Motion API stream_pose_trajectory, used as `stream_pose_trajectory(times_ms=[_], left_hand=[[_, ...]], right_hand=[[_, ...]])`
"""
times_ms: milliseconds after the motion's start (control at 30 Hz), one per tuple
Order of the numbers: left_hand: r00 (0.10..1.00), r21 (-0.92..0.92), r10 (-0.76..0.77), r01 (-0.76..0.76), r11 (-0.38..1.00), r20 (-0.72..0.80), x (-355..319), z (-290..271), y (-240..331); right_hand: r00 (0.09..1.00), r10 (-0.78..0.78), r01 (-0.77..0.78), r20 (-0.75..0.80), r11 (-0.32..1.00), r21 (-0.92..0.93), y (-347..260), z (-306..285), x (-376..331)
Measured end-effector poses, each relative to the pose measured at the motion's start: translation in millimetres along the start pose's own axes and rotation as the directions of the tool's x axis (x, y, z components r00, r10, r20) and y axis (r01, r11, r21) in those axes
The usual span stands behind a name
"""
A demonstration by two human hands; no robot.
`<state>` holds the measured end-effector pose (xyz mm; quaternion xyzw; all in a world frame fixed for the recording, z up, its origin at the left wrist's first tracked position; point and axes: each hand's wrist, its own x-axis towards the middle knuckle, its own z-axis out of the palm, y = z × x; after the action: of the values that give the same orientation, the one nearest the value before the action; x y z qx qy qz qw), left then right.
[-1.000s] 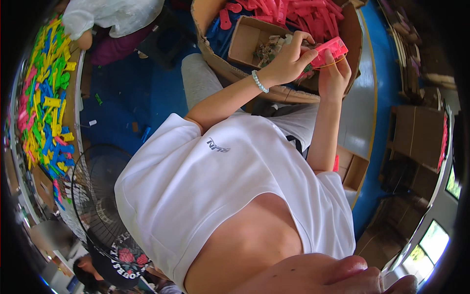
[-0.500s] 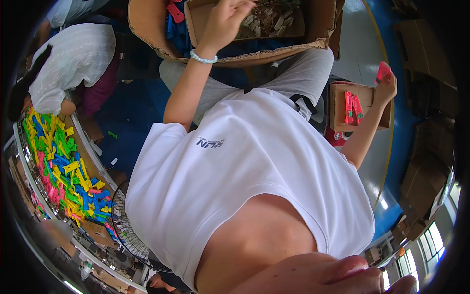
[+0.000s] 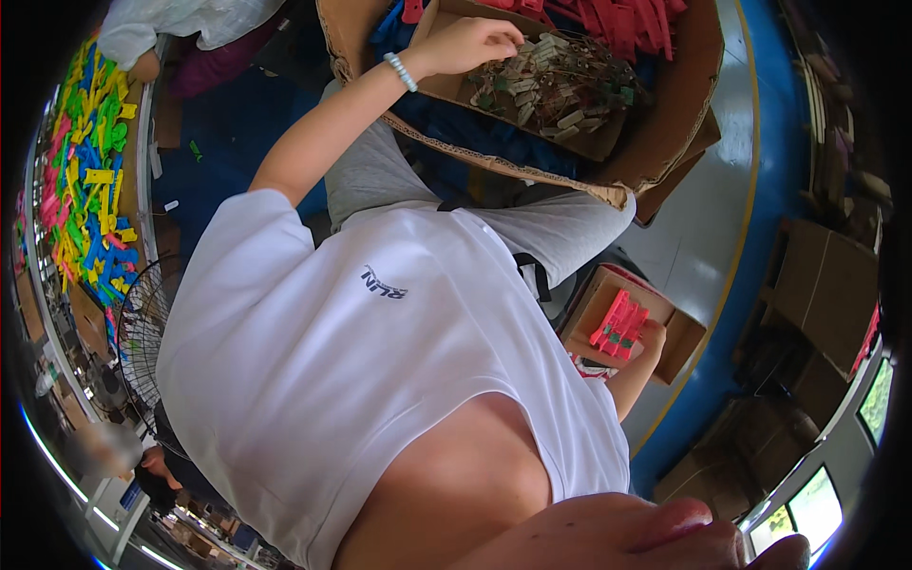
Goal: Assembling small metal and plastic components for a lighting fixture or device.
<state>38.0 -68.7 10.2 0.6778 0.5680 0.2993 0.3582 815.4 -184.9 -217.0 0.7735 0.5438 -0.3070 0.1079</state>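
Note:
My left hand (image 3: 475, 46) reaches over an inner cardboard tray (image 3: 560, 136) in the big carton. Its fingers are loosely bent and apart, holding nothing that I can see. Beneath and beside the fingertips lies a heap of small whitish parts (image 3: 570, 81) with thin wires and green bits. Down at my right side, my right hand (image 3: 650, 344) is at a small cardboard box (image 3: 680, 351). Its fingers close on the end of a red plastic piece (image 3: 622, 323), which lies against similar red pieces with green patches; the fingertips are partly hidden.
The big carton (image 3: 456, 155) stands before my legs, with more red plastic pieces (image 3: 627, 24) at its far side and blue ones below. On the left, a table carries yellow, green, blue and pink parts (image 3: 95, 180), near a fan (image 3: 142, 323) and another person's sleeve (image 3: 190, 21).
My right hand has lowered the red piece from the air into the small box, beside the others. My left hand has come down toward the whitish parts. The view has swung round.

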Motion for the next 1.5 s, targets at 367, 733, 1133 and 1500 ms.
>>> stream_pose_trajectory(times_ms=[367,733,1133,1500], left_hand=[[0.994,0.572,0.086,-0.034,0.82,-0.064,205,77,-89],[0.972,0.442,0.231,-0.223,0.869,0.035,234,99,-81],[0.878,-0.081,0.458,-0.471,0.878,-0.138,92,6,71],[0.877,-0.206,0.454,-0.479,0.853,-0.158,4,-26,86]], right_hand=[[0.982,-0.035,0.069,-0.184,0.982,0.177,-68,-34,-45],[0.927,-0.139,0.196,-0.348,0.971,0.134,-171,-81,-118],[0.447,-0.503,0.893,-0.739,0.293,0.341,-523,-167,-188],[0.522,-0.728,0.706,-0.445,0.075,0.704,-606,-132,-203]])
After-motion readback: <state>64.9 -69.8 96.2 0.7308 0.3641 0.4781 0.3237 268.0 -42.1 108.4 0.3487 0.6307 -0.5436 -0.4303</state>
